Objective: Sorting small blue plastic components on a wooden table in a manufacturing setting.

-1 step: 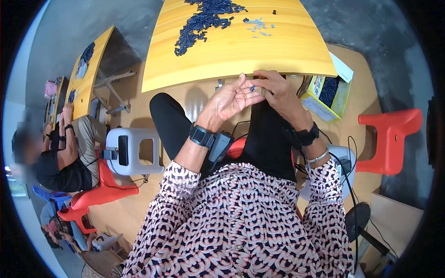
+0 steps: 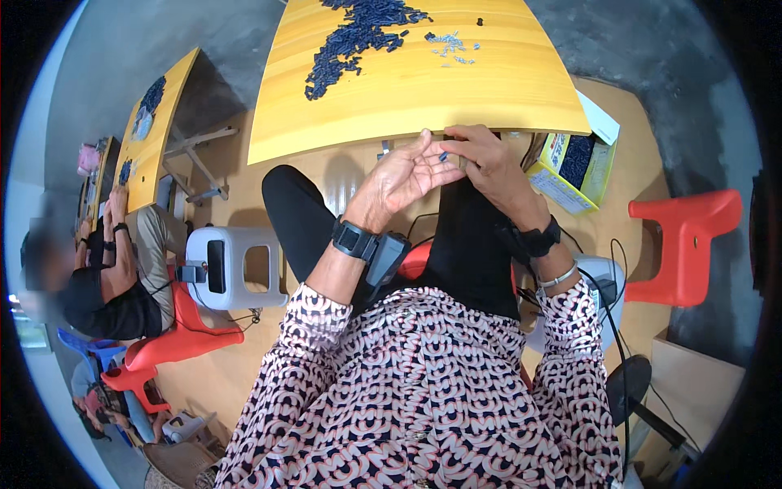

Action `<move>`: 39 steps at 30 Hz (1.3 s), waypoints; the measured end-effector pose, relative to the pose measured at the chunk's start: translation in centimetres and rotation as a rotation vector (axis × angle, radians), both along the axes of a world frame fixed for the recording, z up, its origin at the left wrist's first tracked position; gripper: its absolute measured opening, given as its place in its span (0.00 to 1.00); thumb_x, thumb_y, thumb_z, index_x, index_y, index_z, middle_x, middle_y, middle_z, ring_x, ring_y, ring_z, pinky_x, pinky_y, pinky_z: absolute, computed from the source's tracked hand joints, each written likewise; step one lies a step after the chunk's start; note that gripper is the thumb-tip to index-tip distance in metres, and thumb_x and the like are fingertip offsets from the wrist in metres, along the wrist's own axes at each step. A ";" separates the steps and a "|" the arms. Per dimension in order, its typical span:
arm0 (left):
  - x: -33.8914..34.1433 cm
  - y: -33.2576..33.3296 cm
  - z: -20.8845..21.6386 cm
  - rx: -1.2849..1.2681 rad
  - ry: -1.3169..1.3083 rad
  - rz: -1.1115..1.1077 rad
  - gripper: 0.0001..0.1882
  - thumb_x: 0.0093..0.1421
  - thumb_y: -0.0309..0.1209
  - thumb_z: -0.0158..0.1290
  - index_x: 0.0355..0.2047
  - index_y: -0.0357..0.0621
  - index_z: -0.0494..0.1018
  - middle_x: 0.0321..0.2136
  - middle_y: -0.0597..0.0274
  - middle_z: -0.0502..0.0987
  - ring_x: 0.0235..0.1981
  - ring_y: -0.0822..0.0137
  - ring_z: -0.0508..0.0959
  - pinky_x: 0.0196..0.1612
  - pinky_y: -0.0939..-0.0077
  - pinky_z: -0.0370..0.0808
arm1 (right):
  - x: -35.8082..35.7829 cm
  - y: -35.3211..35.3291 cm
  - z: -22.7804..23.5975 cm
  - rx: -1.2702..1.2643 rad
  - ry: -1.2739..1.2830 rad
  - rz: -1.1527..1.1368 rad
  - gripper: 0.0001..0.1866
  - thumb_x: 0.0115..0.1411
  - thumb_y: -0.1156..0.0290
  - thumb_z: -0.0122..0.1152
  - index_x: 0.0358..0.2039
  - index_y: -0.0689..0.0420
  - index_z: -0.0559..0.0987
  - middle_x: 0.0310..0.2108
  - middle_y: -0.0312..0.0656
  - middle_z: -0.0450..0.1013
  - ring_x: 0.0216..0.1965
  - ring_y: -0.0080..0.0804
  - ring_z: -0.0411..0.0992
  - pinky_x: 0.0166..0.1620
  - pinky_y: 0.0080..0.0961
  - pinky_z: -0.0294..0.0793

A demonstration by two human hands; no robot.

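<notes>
At the near edge of the yellow table (image 2: 423, 102), my two hands meet in front of my lap. My left hand (image 2: 407, 174) is turned palm up, thumb raised and fingers reaching rightward. A small dark blue piece (image 2: 443, 157) sits at its fingertips, held between the two hands. Over it bends my right hand (image 2: 489, 167), back upward, fingers curled in a pinch against the piece. Its exact shape is too small to make out. A heap of small dark blue pieces (image 2: 346, 45) covers the table's far left. To its right lie small silvery pieces (image 2: 450, 43).
Beside the table's right corner stands a yellow box (image 2: 566, 175) of dark pieces. A red stool (image 2: 692, 248) is at the right, a grey-white stool (image 2: 236, 265) at the left. Black cables (image 2: 615, 326) hang by my right arm. Another person (image 2: 114, 281) works at a second table (image 2: 155, 134).
</notes>
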State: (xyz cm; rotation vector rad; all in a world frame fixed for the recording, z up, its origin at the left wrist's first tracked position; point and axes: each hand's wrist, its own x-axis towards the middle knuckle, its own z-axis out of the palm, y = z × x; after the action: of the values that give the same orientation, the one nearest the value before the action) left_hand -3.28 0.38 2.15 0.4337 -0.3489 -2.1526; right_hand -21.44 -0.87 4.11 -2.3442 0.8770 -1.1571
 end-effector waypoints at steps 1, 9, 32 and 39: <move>-0.6 0.0 0.5 -0.031 -0.050 -0.011 0.20 0.64 0.40 0.39 0.44 0.33 0.65 0.38 0.51 0.74 0.41 0.57 0.75 0.51 0.59 0.70 | -0.4 -0.1 0.0 -0.047 0.036 0.028 0.15 0.46 0.83 0.51 0.36 0.58 0.76 0.40 0.46 0.71 0.42 0.42 0.70 0.44 0.30 0.71; -1.8 -0.5 2.6 0.013 0.025 -0.113 0.26 0.64 0.41 0.37 0.50 0.25 0.60 0.47 0.41 0.69 0.50 0.52 0.69 0.56 0.57 0.64 | -3.3 0.0 1.8 -0.203 -0.062 -0.091 0.12 0.45 0.84 0.51 0.32 0.61 0.74 0.34 0.46 0.72 0.38 0.42 0.71 0.40 0.30 0.72; 6.1 -6.3 2.9 -0.075 0.023 0.304 0.17 0.62 0.29 0.45 0.48 0.29 0.61 0.43 0.48 0.70 0.45 0.59 0.72 0.49 0.69 0.72 | -14.3 -10.6 1.9 0.116 -0.310 -0.617 0.12 0.55 0.73 0.55 0.39 0.63 0.77 0.31 0.44 0.76 0.32 0.27 0.72 0.37 0.22 0.70; 6.0 -6.6 1.7 -0.186 0.087 0.249 0.20 0.61 0.27 0.45 0.52 0.33 0.58 0.45 0.50 0.70 0.44 0.63 0.72 0.48 0.70 0.72 | 0.2 -15.0 8.0 0.131 0.065 -0.224 0.10 0.51 0.71 0.56 0.33 0.63 0.78 0.29 0.48 0.76 0.31 0.35 0.75 0.37 0.25 0.71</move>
State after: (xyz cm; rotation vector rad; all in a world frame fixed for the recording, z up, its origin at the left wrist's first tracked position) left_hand 2.71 -6.21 3.87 0.2622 -0.4190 -1.8707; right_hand -21.25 -15.90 12.13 -2.2320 1.2265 -1.0752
